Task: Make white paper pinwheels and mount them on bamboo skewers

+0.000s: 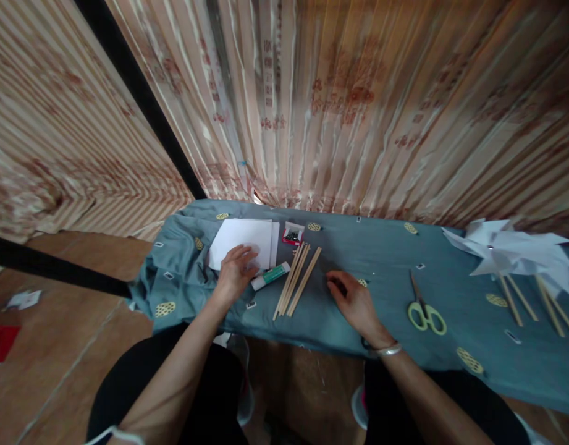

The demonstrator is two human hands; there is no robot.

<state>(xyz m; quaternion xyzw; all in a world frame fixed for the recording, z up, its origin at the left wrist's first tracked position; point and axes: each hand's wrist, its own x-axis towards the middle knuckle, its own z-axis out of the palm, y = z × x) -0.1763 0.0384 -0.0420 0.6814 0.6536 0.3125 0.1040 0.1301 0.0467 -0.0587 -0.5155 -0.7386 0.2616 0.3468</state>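
My left hand [238,271] rests at the lower edge of a stack of white paper sheets [247,238], fingers loosely spread over it. Beside its fingertips lies a green and white glue stick [271,275]. Several thin wooden sticks [296,281] lie side by side between my two hands. A small red and white box [293,233] with dark little pieces in it stands behind them. To the right of the sticks, my right hand [351,298] hovers low or rests on the cloth; I cannot tell which. Its fingers are curled in, with nothing visible in them.
Scissors with light green handles [425,316] lie right of my right hand. White paper pinwheels [511,247] on wooden sticks lie at the far right. A grey-green patterned cloth [381,247] covers the narrow table. Behind it hangs a pleated curtain [312,123], with a black pole [140,93] at left.
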